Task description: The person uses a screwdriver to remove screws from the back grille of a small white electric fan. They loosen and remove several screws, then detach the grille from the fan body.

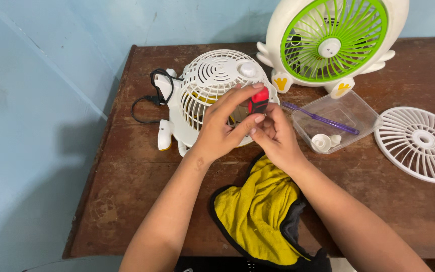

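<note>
Screwdriver [259, 99] pinched between both hands' fingers [237, 95].

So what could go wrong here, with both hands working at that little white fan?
1. The left hand and right hand pinch a red-and-black tool at the white fan's grille; a slip might jab a finger or crack a rib.
2. The fan's black cord loops near the table's left edge, where a snag could tug the fan.
3. The small white parts sit in an open clear tub and could spill if bumped.
</note>
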